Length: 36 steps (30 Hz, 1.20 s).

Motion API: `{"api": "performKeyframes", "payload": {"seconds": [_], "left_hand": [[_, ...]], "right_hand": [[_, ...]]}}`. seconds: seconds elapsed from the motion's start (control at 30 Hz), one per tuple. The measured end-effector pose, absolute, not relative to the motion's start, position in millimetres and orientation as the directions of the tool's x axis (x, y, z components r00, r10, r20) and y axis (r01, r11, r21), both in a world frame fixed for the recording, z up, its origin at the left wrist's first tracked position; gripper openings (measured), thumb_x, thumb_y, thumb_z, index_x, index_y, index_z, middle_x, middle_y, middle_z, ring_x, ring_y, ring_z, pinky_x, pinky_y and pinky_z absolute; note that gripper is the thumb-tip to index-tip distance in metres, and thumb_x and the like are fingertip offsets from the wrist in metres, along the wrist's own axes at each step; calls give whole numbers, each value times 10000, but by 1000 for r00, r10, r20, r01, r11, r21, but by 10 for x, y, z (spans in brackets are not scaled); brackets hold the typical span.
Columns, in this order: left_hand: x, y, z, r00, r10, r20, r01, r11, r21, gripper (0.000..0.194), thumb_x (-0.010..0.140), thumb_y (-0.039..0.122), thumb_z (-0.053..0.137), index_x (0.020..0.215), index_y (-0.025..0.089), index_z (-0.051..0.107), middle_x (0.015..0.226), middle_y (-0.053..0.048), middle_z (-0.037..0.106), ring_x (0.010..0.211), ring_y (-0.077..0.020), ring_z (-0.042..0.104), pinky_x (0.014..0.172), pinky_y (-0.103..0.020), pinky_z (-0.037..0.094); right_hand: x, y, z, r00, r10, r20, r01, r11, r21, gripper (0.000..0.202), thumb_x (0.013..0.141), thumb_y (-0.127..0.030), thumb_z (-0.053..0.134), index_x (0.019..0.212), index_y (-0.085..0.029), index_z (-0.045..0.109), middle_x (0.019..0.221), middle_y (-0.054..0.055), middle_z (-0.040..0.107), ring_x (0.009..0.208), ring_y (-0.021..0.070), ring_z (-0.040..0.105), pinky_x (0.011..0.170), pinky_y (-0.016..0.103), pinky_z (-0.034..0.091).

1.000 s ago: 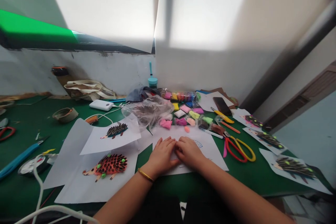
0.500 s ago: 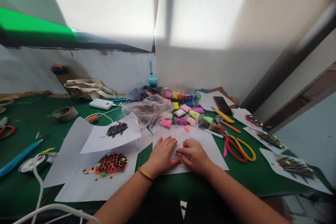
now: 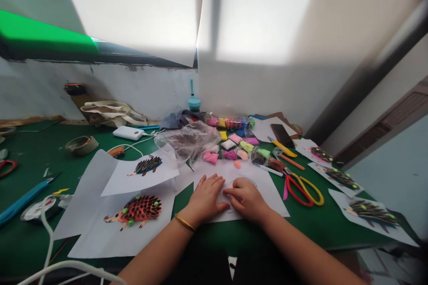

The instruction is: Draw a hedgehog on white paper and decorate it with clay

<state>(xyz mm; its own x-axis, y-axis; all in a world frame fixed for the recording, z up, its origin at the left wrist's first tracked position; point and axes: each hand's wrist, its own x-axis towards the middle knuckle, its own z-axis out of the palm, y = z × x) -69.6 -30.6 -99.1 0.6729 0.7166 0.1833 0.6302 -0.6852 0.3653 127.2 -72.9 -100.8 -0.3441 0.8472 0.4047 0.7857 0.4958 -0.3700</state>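
A white sheet of paper [image 3: 270,196] lies in front of me on the green table, with some drawn lines showing between and above my hands. My left hand [image 3: 209,198] rests flat on its left part, fingers spread, a yellow bangle on the wrist. On the same sheet my right hand [image 3: 245,198] is curled, its index finger pressing down close to my left thumb. A bit of peach-coloured material shows by the right fingers; whether they grip any is hidden. Just beyond the hands sits a small orange clay piece [image 3: 237,164].
Clay packets [image 3: 229,154] lie behind the sheet. Red and yellow-handled scissors [image 3: 301,189], a cutter [image 3: 284,148] and a phone [image 3: 281,135] are to the right. Hedgehog pictures [image 3: 142,209] lie on both sides. A power bank [image 3: 128,132] and white cable [image 3: 50,231] are at left.
The view has shifted very slightly. Both hands remain in nearly the same place and pose on the sheet.
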Motion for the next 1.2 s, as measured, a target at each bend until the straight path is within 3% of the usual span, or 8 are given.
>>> {"api": "performKeyframes", "payload": {"seconds": [0.17,0.37,0.6,0.93,1.2], "left_hand": [[-698,-308,-994,672,714,194,625,-688,369,687,773,464,706,1364,213,462,1428,-113,507,1378,-287,391,1181,-516,201],[-698,-305,-987,675,714,184,624,-686,375,699,771,468,710,1373,226,453,1434,-113,500,1380,-293,388,1178,-522,206],[-695,-305,-995,675,710,198,621,-692,367,679,788,486,689,1366,211,461,1420,-119,513,1376,-290,393,1176,-522,213],[-688,-313,-929,664,729,168,631,-666,397,704,756,443,738,1367,228,462,1425,-112,512,1381,-293,390,1175,-528,222],[-686,-301,-927,665,727,174,626,-668,402,667,751,453,744,1331,233,500,1399,-106,537,1374,-305,398,1168,-532,233]], "right_hand": [[1253,-731,-1023,-356,844,400,796,498,-343,226,827,-178,604,985,-265,741,831,41,568,813,191,517,771,341,372],[1285,-721,-1016,-315,845,433,773,492,-400,255,837,-165,586,1020,-259,736,844,45,581,823,190,532,769,333,388],[1237,-733,-999,-369,848,380,805,496,-325,229,836,-187,601,1002,-274,733,851,43,561,832,195,510,784,343,370],[1305,-702,-1015,-252,863,438,774,451,-445,272,818,-136,567,1017,-228,728,844,51,581,830,202,529,770,338,415],[1273,-711,-1011,-324,867,379,801,464,-378,277,787,-127,579,985,-254,725,866,41,556,836,199,507,780,340,378]]}}
